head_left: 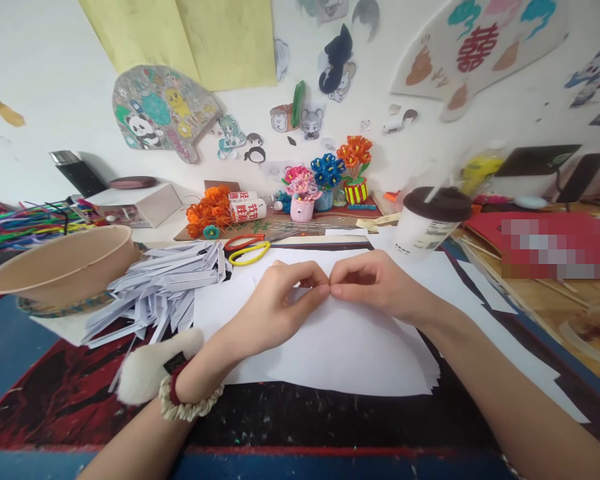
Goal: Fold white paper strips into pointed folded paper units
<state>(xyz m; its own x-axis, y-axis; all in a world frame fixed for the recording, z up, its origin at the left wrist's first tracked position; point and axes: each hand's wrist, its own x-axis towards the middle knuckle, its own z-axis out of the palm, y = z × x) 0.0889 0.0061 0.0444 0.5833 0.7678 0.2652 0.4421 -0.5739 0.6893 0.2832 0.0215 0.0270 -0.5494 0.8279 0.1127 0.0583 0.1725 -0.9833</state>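
Above a stack of white paper (340, 353), my left hand (283, 303) and my right hand (380, 287) meet with thumbs and fingertips pinched together. Whatever lies between the fingertips is too small or too hidden to name. Around my left wrist sit a cream scrunchie (190, 405) and a dark red band, with a fluffy white object (143, 373) beside it. A heap of folded white paper strips (173, 287) lies left of the stack. Scissors with a red and a yellow handle (250, 252) rest just beyond the paper.
A beige basin (65, 257) stands at the left. Behind the hands are small pots of pink (301, 200), blue and orange craft flowers. A lidded cup (425, 223) with a straw is at the right, near a red packet (490, 243). More paper sheets lie under my right forearm.
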